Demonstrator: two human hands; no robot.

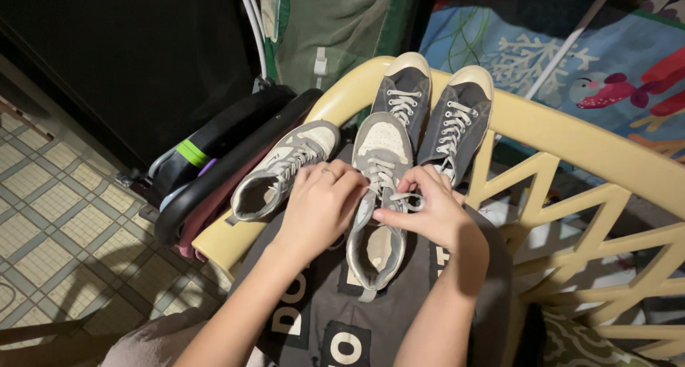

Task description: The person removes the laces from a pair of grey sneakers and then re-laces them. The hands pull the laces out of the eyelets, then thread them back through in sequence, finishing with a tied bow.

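Lacing underway: my right hand (428, 210) pinches the white lace (407, 198), left hand (321, 203) clamps the grey sneaker (379, 196); next, I'd say, snug it evenly

4 shoes in view: the 2 near ones, the centre shoe (378, 196) and the left shoe (282, 171), are grey with off-white toe panels and pale grey laces — the 2 far shoes (435, 110) are dark navy with cream toe caps and white laces. The chair (571, 153) is pale yellow. A dark grey cloth (321, 317) carries black and cream blocks. At far right, a blue mat (606, 60) shows pale coral shapes and a pink-red fish. The floor (50, 217) at left is cream tile in a grey grid — a green band (191, 153) marks a black bag.
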